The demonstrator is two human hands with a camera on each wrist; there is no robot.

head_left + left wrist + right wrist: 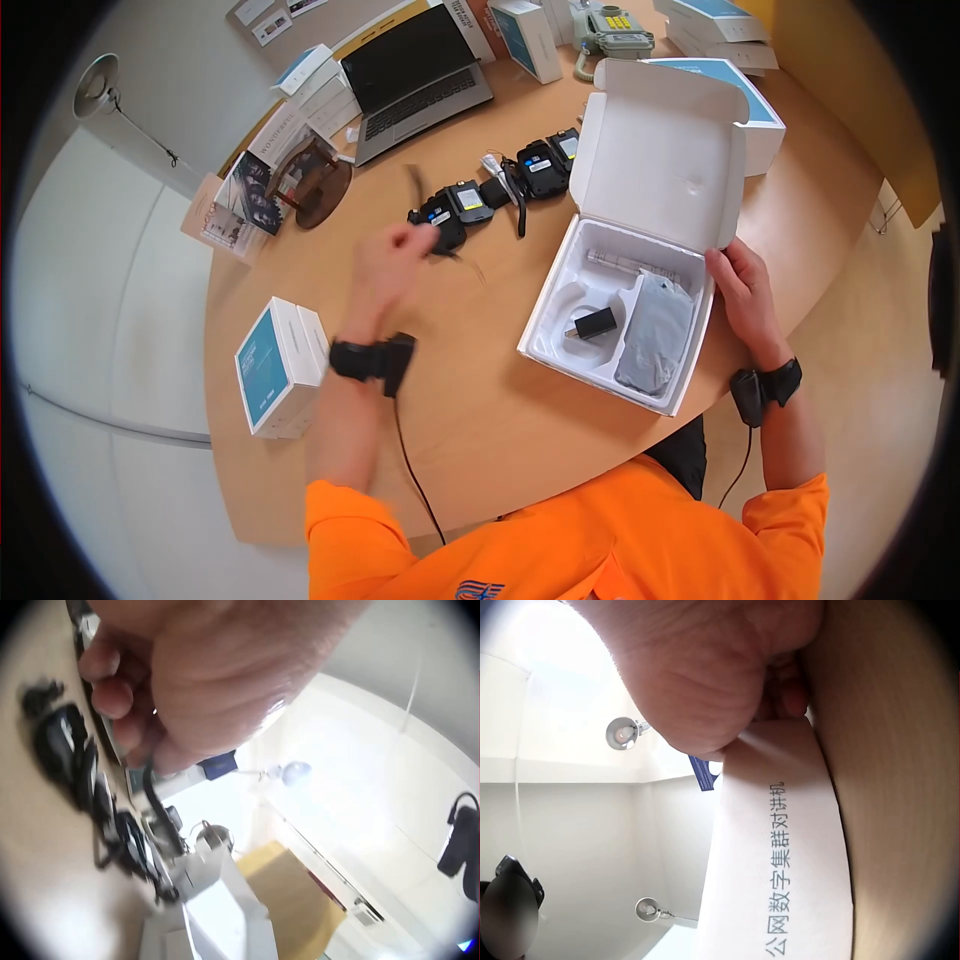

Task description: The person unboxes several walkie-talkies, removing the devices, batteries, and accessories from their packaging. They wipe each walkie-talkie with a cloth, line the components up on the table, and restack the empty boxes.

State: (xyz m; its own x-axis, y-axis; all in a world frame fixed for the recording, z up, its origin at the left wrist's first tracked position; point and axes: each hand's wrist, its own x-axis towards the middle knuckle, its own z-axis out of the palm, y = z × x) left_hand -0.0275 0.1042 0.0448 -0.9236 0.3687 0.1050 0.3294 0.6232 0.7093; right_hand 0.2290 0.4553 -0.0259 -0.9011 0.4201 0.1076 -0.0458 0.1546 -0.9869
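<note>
Cardboard in the grip of my right hand: I've got the open white box by its hinge-side right corner, on the pale wooden table, 公网数字集群对讲机 printed grey along its side. Inside, a crinkly grey bag and a blocky black adapter in moulded white plastic. My left hand, blurred, pinches a slim black strip near labelled black devices, print illegible. Farther, a booklet reads WONDERFUL; past it, a grey laptop.

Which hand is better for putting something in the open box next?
Probably the left hand: it seems to hold a dark strip, while the right hand holds the box at its side.
</note>
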